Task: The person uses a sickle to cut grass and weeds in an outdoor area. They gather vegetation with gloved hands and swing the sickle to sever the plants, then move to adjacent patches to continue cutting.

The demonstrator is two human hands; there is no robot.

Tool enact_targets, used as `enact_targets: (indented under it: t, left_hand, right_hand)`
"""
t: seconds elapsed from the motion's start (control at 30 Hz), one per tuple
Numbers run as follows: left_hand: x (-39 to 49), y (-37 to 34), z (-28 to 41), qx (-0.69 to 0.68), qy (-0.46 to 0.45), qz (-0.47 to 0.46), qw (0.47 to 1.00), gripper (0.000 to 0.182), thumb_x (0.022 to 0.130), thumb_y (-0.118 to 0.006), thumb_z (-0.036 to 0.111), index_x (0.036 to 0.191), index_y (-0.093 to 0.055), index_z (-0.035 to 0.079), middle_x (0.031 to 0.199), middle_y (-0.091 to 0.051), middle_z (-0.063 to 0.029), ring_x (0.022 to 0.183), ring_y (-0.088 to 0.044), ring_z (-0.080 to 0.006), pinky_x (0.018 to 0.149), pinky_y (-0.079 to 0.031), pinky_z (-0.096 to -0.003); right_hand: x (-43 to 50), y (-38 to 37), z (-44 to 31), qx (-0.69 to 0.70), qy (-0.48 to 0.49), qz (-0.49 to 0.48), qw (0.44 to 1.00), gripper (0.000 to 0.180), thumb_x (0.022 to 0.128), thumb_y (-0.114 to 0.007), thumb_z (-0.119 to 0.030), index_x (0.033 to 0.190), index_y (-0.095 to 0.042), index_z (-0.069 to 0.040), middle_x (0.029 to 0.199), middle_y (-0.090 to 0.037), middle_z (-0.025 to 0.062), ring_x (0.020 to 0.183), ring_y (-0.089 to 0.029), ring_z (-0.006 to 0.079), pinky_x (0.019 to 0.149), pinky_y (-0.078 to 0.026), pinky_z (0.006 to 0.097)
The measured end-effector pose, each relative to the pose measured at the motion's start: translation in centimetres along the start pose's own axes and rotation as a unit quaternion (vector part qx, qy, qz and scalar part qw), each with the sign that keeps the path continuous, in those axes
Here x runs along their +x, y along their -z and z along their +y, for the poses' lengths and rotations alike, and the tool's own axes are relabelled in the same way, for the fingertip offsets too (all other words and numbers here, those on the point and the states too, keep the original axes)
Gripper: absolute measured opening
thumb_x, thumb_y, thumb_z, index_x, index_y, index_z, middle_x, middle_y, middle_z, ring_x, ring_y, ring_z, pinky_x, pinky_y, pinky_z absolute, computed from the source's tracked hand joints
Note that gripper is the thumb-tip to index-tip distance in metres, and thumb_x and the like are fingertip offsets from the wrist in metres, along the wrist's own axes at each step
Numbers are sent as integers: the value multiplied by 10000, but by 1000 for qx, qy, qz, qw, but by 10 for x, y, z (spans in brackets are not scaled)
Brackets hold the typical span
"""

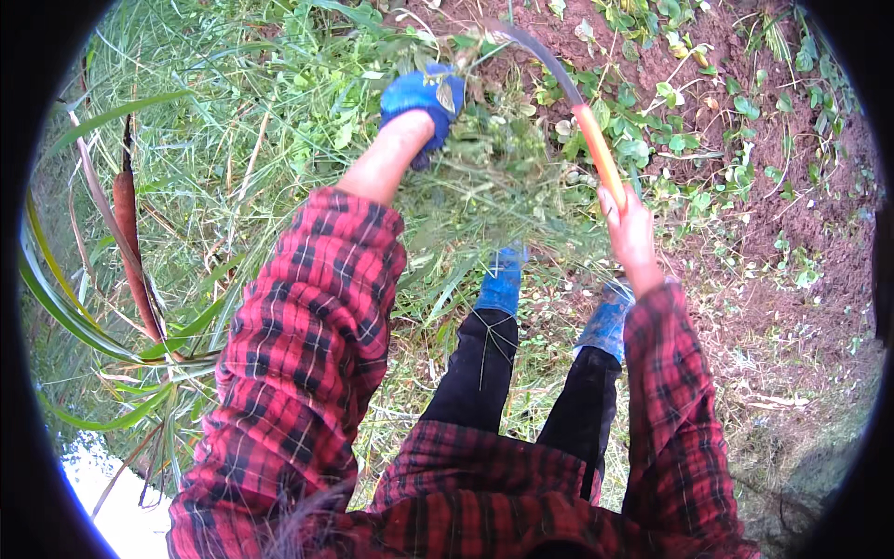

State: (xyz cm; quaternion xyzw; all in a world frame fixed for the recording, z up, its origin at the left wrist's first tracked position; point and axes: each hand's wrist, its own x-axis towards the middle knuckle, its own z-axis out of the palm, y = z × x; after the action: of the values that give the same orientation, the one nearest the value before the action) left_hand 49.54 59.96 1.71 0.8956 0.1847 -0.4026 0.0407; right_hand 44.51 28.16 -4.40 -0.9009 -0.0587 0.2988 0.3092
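Note:
My left hand point(422, 105), in a blue work glove, reaches forward among the grass, its fingers closed around a bunch of cut-looking green grass and weeds point(489, 168) that hangs beneath it and is partly blurred. My bare right hand point(628, 223) is shut on the orange handle of a sickle point(599, 150). The sickle's curved metal blade point(541, 56) points up and to the left, above and to the right of the gloved hand; its tip is blurred against the plants.
Blue boots point(501, 279) stand on the ground below the bunch. Tall grass point(230, 140) grows at left, with a brown cattail-like spike point(127, 230) and long leaves. Bare reddish soil point(775, 175) with low leafy plants point(681, 140) lies at right.

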Motion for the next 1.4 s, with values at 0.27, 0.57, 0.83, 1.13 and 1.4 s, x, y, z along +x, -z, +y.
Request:
enact_targets:
  t: [0.27,0.57,0.83,1.13,1.4]
  left_hand:
    - [-112,-148,-46,-105,167,-78,977,350,879,-414,342,1010,-598,73,1018,-626,-208,952,-604,-378,813,-474,-474]
    - [-122,-128,-42,-124,164,-59,977,403,853,-452,387,880,-648,36,945,-625,-237,903,-607,-391,789,-485,-457]
    - [-227,-192,-124,-56,231,-263,935,431,867,-439,399,1119,-571,75,1142,-584,-202,1057,-569,-357,912,-436,-459]
    - [-132,28,-51,-142,143,-42,978,708,764,-487,654,1213,-549,110,973,-648,-192,849,-643,-360,768,-507,-424]
    - [34,185,-60,314,-7,446,838,990,699,-562,606,1445,-149,103,1483,-229,-129,1361,-225,-291,1083,-205,-423]
  right_hand:
    - [-115,35,-17,50,6,-165,985,315,850,-626,-359,825,-572,-50,540,-535,164,519,-582,344,478,-447,406]
    - [114,18,-174,16,126,-88,988,517,885,-487,-517,899,-582,-8,734,-618,187,706,-613,354,657,-482,447]
    - [-115,1,27,-21,-93,-149,984,367,838,-625,-397,893,-556,-40,632,-587,227,627,-604,419,538,-457,475]
    - [-20,59,-94,167,-7,5,986,300,918,-552,-327,865,-513,-34,538,-467,65,471,-459,134,446,-378,309]
    - [0,58,-143,313,-48,-6,948,299,928,-542,-333,878,-539,-38,571,-450,-56,497,-416,19,433,-338,202]
